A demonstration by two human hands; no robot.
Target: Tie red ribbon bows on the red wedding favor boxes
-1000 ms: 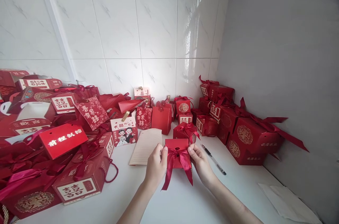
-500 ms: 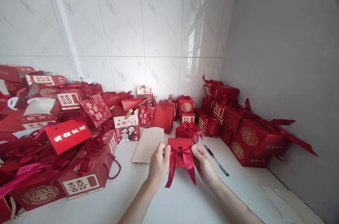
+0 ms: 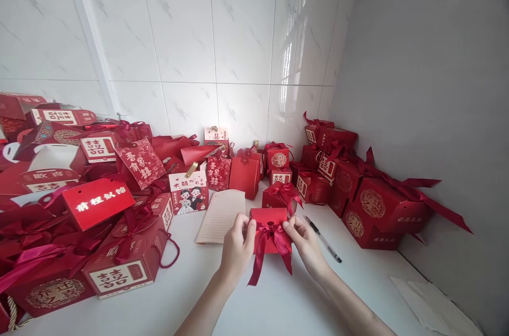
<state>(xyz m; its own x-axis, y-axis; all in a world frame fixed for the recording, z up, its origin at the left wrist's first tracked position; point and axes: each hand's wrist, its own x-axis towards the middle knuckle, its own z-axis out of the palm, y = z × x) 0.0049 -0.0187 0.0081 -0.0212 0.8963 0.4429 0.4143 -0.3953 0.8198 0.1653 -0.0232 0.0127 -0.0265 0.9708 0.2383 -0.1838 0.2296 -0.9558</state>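
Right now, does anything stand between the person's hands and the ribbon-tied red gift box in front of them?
Nothing visible does: the left hand and right hand hold the ribbon-tied red gift box from opposite sides. The lined notebook lies beyond the left hand, the pen beside the right.

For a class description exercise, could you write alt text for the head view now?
Two hands hold a small red box with a red ribbon at a white table. Red gift boxes crowd the left, back and right; a lined notebook and a pen lie nearby.
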